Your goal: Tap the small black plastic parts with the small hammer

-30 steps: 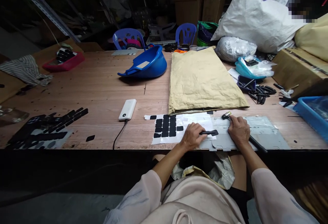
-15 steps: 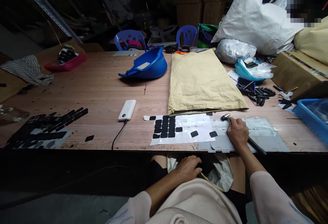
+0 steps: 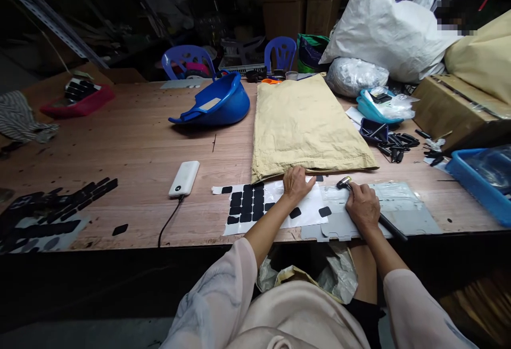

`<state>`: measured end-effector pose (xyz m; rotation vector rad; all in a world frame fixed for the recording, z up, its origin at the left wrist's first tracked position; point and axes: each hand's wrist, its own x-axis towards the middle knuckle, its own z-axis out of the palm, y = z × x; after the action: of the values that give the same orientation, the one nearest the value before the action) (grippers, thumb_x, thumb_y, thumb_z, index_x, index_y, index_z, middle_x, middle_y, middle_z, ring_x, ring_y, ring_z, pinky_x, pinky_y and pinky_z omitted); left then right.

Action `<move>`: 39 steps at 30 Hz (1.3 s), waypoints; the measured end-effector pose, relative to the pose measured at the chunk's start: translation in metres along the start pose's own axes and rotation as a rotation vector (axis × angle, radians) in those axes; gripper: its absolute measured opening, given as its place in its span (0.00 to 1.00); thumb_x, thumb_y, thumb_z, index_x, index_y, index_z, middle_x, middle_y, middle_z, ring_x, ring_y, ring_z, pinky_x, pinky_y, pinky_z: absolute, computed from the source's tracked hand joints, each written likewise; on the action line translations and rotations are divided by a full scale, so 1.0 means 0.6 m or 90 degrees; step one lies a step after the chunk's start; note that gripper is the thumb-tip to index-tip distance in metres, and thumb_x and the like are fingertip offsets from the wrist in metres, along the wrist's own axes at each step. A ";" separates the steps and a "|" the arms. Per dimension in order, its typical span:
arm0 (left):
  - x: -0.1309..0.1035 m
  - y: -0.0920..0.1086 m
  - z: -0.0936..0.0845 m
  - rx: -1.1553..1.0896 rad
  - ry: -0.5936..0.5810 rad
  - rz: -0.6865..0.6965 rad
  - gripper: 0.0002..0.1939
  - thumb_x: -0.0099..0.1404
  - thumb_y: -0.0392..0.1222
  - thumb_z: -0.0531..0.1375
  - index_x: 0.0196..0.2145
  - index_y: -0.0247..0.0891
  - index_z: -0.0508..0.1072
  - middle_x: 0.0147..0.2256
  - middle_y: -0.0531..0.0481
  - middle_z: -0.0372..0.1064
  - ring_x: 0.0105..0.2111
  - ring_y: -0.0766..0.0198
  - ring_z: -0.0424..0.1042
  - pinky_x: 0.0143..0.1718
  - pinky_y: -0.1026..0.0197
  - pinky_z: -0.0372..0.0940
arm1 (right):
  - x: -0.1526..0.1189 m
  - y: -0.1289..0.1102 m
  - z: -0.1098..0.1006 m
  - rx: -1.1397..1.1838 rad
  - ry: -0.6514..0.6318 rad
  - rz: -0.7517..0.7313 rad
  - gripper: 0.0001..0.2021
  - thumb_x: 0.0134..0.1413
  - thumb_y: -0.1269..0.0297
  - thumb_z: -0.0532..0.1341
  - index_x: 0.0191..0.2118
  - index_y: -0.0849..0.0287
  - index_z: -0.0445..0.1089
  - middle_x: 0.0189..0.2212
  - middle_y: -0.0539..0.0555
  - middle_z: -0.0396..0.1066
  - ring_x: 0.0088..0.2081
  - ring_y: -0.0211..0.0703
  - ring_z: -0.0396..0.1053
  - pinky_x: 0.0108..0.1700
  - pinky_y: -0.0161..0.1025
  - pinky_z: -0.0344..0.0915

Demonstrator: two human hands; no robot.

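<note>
at the sack (image 3: 309,125) | left hand (image 3: 295,184) thumb spread, hold unclear | right hand (image 3: 363,208) curled round hammer (image 3: 392,226)

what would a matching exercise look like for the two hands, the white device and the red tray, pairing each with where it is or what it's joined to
Things:
1. left hand
2. right hand
3. white device
4. red tray

Places and states:
A. joined to a black cable
B. at the near edge of the tan sack
C. beside the striped cloth, holding dark items
D. around the handle of the hammer

Right pairs: 1-B, 2-D, 3-A, 4-C
</note>
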<state>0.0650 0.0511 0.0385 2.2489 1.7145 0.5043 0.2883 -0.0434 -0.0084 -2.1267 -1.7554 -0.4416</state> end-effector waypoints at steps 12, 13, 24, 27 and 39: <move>0.027 0.030 0.033 0.017 0.064 -0.058 0.13 0.71 0.50 0.65 0.45 0.38 0.83 0.46 0.35 0.79 0.51 0.40 0.68 0.53 0.42 0.60 | -0.004 -0.004 -0.004 -0.001 0.016 -0.006 0.15 0.64 0.68 0.57 0.53 0.57 0.75 0.38 0.59 0.68 0.40 0.48 0.59 0.39 0.43 0.50; 0.023 0.029 0.033 0.015 0.067 -0.064 0.14 0.72 0.49 0.64 0.46 0.37 0.82 0.47 0.35 0.79 0.52 0.40 0.69 0.53 0.42 0.60 | -0.004 -0.004 -0.004 -0.001 0.014 -0.004 0.15 0.65 0.68 0.57 0.53 0.57 0.75 0.38 0.59 0.69 0.40 0.48 0.59 0.39 0.43 0.50; 0.013 0.038 0.032 -0.028 0.101 -0.075 0.23 0.73 0.47 0.61 0.63 0.40 0.72 0.56 0.35 0.72 0.56 0.41 0.68 0.54 0.46 0.60 | -0.001 -0.003 -0.008 -0.004 -0.001 -0.004 0.15 0.66 0.66 0.57 0.53 0.58 0.76 0.39 0.59 0.69 0.40 0.49 0.59 0.38 0.44 0.50; 0.027 0.034 0.020 -0.032 0.122 -0.070 0.15 0.73 0.45 0.60 0.55 0.41 0.76 0.53 0.36 0.72 0.55 0.41 0.67 0.54 0.45 0.60 | -0.001 -0.004 -0.009 -0.001 -0.004 0.001 0.15 0.65 0.67 0.57 0.53 0.58 0.75 0.39 0.59 0.68 0.40 0.49 0.59 0.38 0.44 0.50; 0.029 -0.013 -0.013 0.047 0.090 0.018 0.12 0.69 0.39 0.59 0.47 0.39 0.79 0.46 0.41 0.77 0.47 0.51 0.74 0.45 0.54 0.65 | -0.002 -0.006 -0.004 -0.007 0.006 0.002 0.15 0.66 0.67 0.57 0.53 0.58 0.75 0.39 0.59 0.69 0.39 0.48 0.58 0.38 0.43 0.47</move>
<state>0.0592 0.0700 0.0444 2.3431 1.7984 0.6305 0.2844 -0.0452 -0.0064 -2.1318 -1.7474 -0.4617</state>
